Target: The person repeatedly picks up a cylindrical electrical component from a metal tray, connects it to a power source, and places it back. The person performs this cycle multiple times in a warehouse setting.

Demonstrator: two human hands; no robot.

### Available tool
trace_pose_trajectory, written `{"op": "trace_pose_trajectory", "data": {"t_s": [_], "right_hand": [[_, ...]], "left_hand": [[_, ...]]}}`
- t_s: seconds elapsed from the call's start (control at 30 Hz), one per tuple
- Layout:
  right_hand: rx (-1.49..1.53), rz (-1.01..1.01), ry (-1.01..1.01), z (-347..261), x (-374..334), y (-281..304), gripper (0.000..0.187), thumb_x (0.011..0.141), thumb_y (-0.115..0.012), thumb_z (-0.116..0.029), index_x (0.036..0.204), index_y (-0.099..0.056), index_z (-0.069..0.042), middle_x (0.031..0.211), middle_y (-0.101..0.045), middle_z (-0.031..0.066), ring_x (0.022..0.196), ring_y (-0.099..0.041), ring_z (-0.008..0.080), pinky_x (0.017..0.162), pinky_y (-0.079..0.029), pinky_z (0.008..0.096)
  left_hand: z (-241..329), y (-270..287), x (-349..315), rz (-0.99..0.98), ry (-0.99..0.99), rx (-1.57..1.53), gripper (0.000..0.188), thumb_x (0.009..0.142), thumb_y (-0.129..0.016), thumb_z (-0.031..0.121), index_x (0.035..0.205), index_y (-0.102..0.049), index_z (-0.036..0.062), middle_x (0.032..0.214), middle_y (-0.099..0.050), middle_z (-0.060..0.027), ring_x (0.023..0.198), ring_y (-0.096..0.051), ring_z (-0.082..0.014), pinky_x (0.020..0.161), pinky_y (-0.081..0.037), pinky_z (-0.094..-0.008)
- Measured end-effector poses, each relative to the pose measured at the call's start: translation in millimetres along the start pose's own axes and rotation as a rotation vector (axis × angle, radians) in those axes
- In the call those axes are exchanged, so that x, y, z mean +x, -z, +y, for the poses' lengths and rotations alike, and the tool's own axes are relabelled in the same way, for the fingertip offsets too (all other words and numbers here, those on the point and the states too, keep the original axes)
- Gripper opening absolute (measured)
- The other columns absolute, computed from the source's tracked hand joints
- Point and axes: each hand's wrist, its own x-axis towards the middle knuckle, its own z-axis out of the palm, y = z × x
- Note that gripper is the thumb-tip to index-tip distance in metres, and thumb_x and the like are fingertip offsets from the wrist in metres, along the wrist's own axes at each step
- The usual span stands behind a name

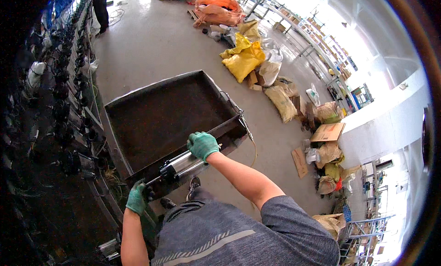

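A silver metal cylinder [186, 164] with a black end cap and a thin rod lies slantwise at the near edge of a dark metal tray [120, 149]. My right hand [202, 145], in a green glove, is closed over the cylinder's right end. My left hand [136, 198], gloved in green too, is closed at the left end of the rod, around a small dark part that its fingers partly hide. The underside of the cylinder cannot be seen.
Rows of dark machine parts [62, 105] line the left side. A hose with metal fittings [243, 120] hangs at the tray's right corner. Yellow sacks [245, 59], cardboard [327, 132] and an orange bag [218, 10] lie along the floor at right. A person's leg [100, 11] shows far left.
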Motion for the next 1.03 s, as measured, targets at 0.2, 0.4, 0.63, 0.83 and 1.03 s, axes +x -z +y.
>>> {"op": "trace_pose_trajectory", "data": {"t_s": [0.2, 0.4, 0.63, 0.83, 1.03], "right_hand": [[0.0, -0.019, -0.003, -1.5, 0.7, 3.0, 0.028, 0.096, -0.057, -0.034, 0.099, -0.071, -0.01, 0.102, -0.072, 0.0137, 0.099, -0.068, 0.0336, 0.086, -0.055, 0.0469], [-0.014, 0.018, 0.001, 2.3, -1.0, -5.5, 0.025, 0.095, -0.059, -0.033, 0.093, -0.07, -0.011, 0.097, -0.071, 0.0126, 0.097, -0.067, 0.034, 0.084, -0.054, 0.0475], [-0.016, 0.029, 0.01, 1.7, -2.2, -3.2, 0.026, 0.095, -0.059, -0.034, 0.092, -0.07, -0.01, 0.097, -0.071, 0.0132, 0.096, -0.067, 0.0339, 0.085, -0.054, 0.0472], [-0.028, -0.048, 0.0, 2.9, -1.0, 11.8, 0.028, 0.096, -0.055, -0.033, 0.1, -0.072, -0.011, 0.103, -0.072, 0.0133, 0.101, -0.068, 0.0339, 0.089, -0.055, 0.047], [-0.057, -0.257, 0.183, -16.4, 2.6, -16.6, 0.026, 0.073, -0.08, -0.033, 0.093, -0.075, -0.016, 0.098, -0.074, 0.0094, 0.091, -0.071, 0.0312, 0.083, -0.058, 0.0444]], "left_hand": [[8.8, 24.1, 16.9, -0.063, 0.137, 0.051, 0.033, 0.095, -0.068, 0.017, 0.126, -0.061, 0.0077, 0.084, -0.067, -0.0067, 0.066, -0.064, -0.0199, 0.058, -0.054, -0.0358], [28.4, -1.9, 4.3, -0.072, 0.109, 0.366, 0.03, 0.087, -0.073, 0.01, 0.117, -0.069, 0.0071, 0.082, -0.066, -0.0056, 0.063, -0.061, -0.0177, 0.057, -0.051, -0.0354], [10.2, -26.9, -14.8, 0.232, -0.492, 1.337, 0.031, 0.087, -0.076, 0.017, 0.116, -0.07, 0.0075, 0.091, -0.073, -0.0202, 0.076, -0.071, -0.0332, 0.073, -0.056, -0.0409], [12.3, -28.7, 4.2, 0.21, -0.125, 0.829, 0.023, 0.091, -0.075, 0.019, 0.104, -0.071, 0.0007, 0.08, -0.072, -0.0079, 0.062, -0.065, -0.0263, 0.063, -0.054, -0.0391], [12.3, -16.1, 0.8, 0.207, -0.176, 0.462, 0.04, 0.101, -0.059, 0.035, 0.122, -0.068, 0.0019, 0.102, -0.069, -0.0104, 0.093, -0.061, -0.0179, 0.081, -0.051, -0.0356]]}}
